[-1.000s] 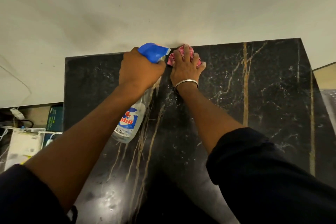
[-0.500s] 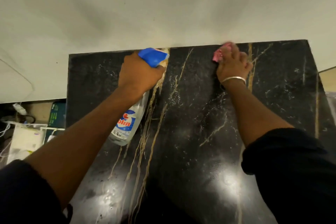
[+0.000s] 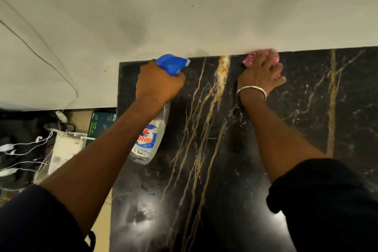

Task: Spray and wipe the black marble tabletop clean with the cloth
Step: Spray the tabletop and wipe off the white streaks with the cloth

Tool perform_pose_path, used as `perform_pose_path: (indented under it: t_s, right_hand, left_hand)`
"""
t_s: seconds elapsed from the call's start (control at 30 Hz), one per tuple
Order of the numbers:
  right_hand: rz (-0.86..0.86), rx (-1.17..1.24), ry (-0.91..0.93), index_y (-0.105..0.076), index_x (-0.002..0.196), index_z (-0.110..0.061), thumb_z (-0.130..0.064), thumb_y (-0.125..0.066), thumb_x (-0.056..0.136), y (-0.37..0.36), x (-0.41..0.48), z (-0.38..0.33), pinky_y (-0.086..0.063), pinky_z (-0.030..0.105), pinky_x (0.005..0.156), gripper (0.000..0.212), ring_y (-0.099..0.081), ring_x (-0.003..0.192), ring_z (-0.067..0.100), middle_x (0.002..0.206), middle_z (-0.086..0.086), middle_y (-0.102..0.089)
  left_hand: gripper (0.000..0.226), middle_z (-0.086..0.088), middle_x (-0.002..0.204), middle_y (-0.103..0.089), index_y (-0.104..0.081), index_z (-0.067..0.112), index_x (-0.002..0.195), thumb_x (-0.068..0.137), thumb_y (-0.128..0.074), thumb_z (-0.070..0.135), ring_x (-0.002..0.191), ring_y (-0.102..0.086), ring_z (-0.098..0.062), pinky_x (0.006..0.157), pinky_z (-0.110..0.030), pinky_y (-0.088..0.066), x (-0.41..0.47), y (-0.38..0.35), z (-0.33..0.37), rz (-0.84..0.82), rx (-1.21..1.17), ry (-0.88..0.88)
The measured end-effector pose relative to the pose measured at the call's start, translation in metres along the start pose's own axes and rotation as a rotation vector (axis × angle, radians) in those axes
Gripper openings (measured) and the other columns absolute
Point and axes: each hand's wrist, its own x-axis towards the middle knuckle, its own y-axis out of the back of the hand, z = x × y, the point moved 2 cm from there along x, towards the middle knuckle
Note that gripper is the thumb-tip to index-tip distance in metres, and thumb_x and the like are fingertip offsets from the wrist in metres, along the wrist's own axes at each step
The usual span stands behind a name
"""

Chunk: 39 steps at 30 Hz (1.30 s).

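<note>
The black marble tabletop (image 3: 235, 170) with gold veins fills the lower right of the head view. My left hand (image 3: 158, 82) grips a clear spray bottle (image 3: 149, 139) with a blue trigger head, held over the tabletop's far left part. My right hand (image 3: 260, 71), with a metal bangle on the wrist, presses a crumpled pink cloth (image 3: 250, 60) flat against the marble at its far edge, where it meets the wall. Most of the cloth is hidden under my fingers.
A pale wall (image 3: 184, 10) runs along the tabletop's far edge. To the left, below the table's side, the floor holds white cables (image 3: 22, 149), a white box (image 3: 65, 149) and a dark green box (image 3: 101, 122).
My right hand slid the cloth rightward along the far edge, away from the spray bottle. The view has shifted, so the table sits further right. The left hand keeps its grip.
</note>
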Motion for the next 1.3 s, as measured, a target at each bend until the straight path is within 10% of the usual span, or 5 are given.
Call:
perform_pose_path:
  t_s: [0.3,0.57,1.0,1.3]
  right_hand:
    - [-0.060,0.035,0.196,-0.023,0.151,-0.021,-0.021,-0.050,0.091,-0.032,-0.097,-0.127,-0.022,0.066,0.105,0.065,-0.018,0.142,0.044,0.162,0.010,-0.012]
    - [-0.078,-0.119,0.779,-0.038,0.141,-0.030,-0.030,-0.048,0.093,-0.039,-0.126,-0.152,-0.027,0.060,0.104,0.049,-0.031,0.135,0.036,0.159,0.003,-0.025]
    - [0.115,-0.042,0.048,-0.034,0.143,-0.011,-0.035,-0.038,0.093,-0.012,-0.067,-0.067,-0.028,0.065,0.103,0.056,-0.032,0.130,0.049,0.155,0.017,-0.028]
    - [-0.035,-0.047,0.405,-0.026,0.149,-0.013,-0.032,-0.051,0.090,-0.067,-0.189,-0.254,-0.028,0.060,0.106,0.067,-0.028,0.136,0.047,0.158,0.022,-0.018]
  left_hand:
    - [0.022,-0.006,0.071,-0.058,-0.061,0.011,0.090,0.080,-0.065,0.030,0.062,-0.053,-0.012,0.064,-0.022,-0.047,0.024,0.055,-0.044,0.042,0.062,-0.102]
    - [0.024,-0.004,0.075,-0.059,-0.060,0.013,0.091,0.079,-0.067,0.032,0.069,-0.058,-0.021,0.071,-0.030,-0.052,0.017,0.083,-0.083,0.048,0.087,-0.057]
    - [0.022,-0.005,0.067,-0.056,-0.057,0.012,0.087,0.079,-0.067,0.031,0.059,-0.054,-0.015,0.064,-0.029,-0.051,0.022,0.114,-0.138,0.026,0.013,-0.002]
    - [0.023,-0.001,0.064,-0.051,-0.054,0.011,0.086,0.078,-0.067,0.029,0.054,-0.049,-0.013,0.062,-0.026,-0.046,0.021,0.153,-0.164,0.084,0.024,0.039]
